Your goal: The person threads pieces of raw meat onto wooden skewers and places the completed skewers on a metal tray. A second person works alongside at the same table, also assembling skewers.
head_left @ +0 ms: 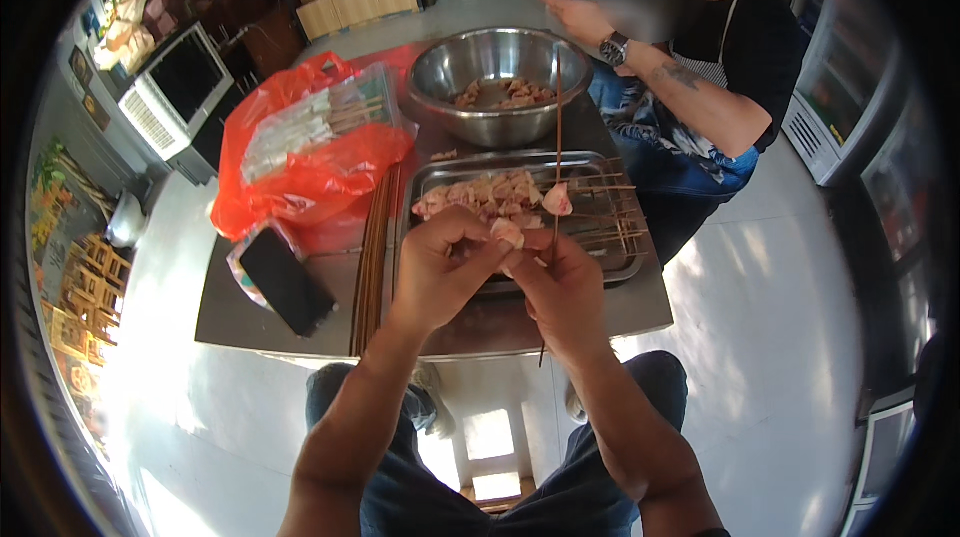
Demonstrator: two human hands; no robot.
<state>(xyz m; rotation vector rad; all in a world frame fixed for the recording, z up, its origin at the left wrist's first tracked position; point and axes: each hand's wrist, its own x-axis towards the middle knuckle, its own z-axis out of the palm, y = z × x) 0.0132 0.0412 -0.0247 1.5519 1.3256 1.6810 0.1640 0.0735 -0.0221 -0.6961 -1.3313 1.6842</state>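
Observation:
Between the fingertips of my left hand (448, 259) and my right hand (566, 285) is a small piece of raw meat (507, 233). The right hand also holds a long thin skewer (559, 116), nearly upright, with one meat piece (557, 199) threaded on it above the fingers. Below my hands lies a rectangular metal tray (627, 267). Skewered meat (480, 195) rests in it, bare stick ends (600, 188) pointing right. A bundle of loose skewers (371, 274) lies left of the tray. My hands hide part of the tray's near side.
Behind the tray stands a steel bowl (499, 120) holding meat pieces. A red plastic bag (255, 124) with packaged skewers (315, 120) is at the left, a dark smartphone (281, 282) nearer me. Across the table's right corner sits another person (697, 79), hands raised.

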